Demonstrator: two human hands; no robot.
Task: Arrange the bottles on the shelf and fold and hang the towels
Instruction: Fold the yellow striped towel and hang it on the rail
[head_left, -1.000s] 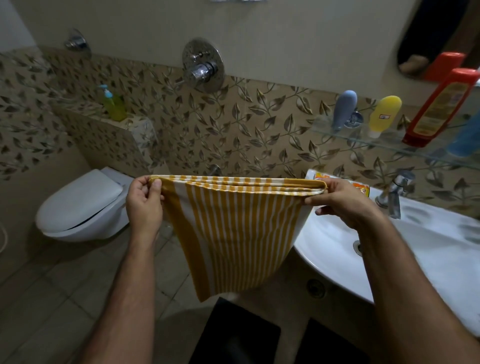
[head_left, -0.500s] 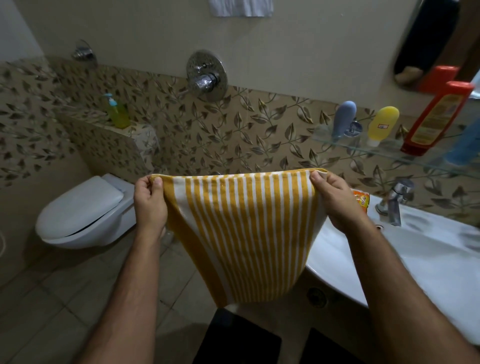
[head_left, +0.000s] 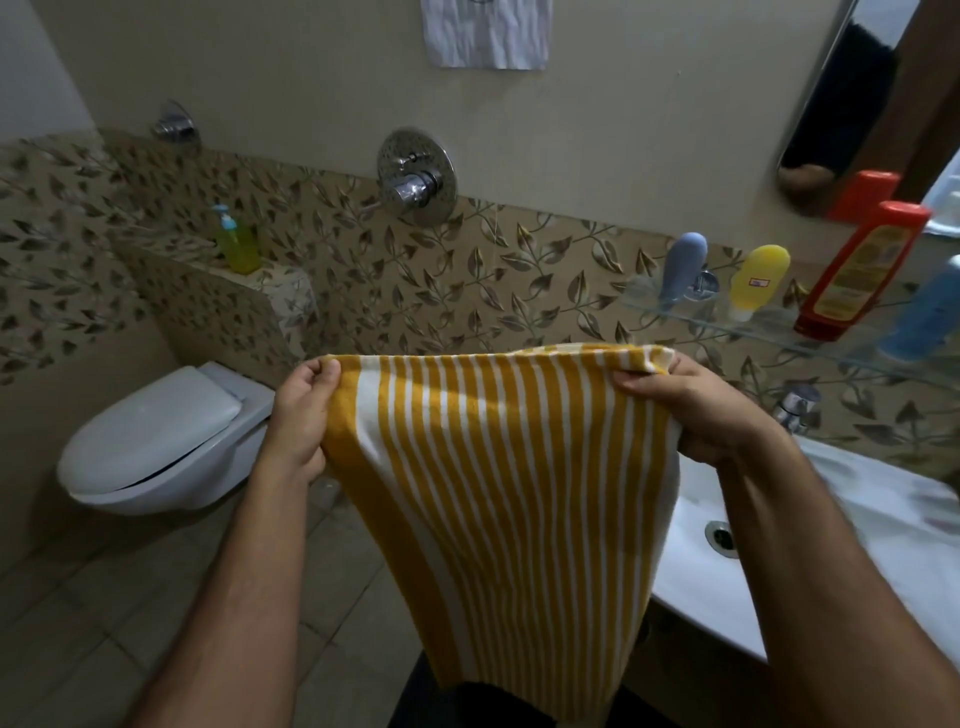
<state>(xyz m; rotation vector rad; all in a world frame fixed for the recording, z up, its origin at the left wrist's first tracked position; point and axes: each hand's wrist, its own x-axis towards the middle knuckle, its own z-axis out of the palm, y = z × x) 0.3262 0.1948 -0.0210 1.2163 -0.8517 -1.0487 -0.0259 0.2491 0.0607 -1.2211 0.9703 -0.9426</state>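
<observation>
A yellow-and-white striped towel (head_left: 509, 499) hangs folded in front of me. My left hand (head_left: 298, 415) pinches its top left corner and my right hand (head_left: 696, 415) grips its top right corner, so the top edge is stretched level between them. On the glass shelf (head_left: 769, 322) at the right stand a grey-blue bottle (head_left: 683, 265), a yellow bottle (head_left: 756, 280), a red bottle (head_left: 857, 270) and a blurred blue bottle (head_left: 930, 312). A white towel (head_left: 485, 34) hangs high on the wall.
A white sink (head_left: 810, 545) with a chrome tap (head_left: 795, 408) is at the right, below the shelf. A wall-hung toilet (head_left: 161, 436) is at the left. A green pump bottle (head_left: 236, 241) stands on a tiled ledge. A mirror (head_left: 872, 104) hangs at top right.
Both hands have lifted the towel, and its top edge, earlier folded over flat, now hangs straight down. The view has tilted up, bringing the white wall towel into sight.
</observation>
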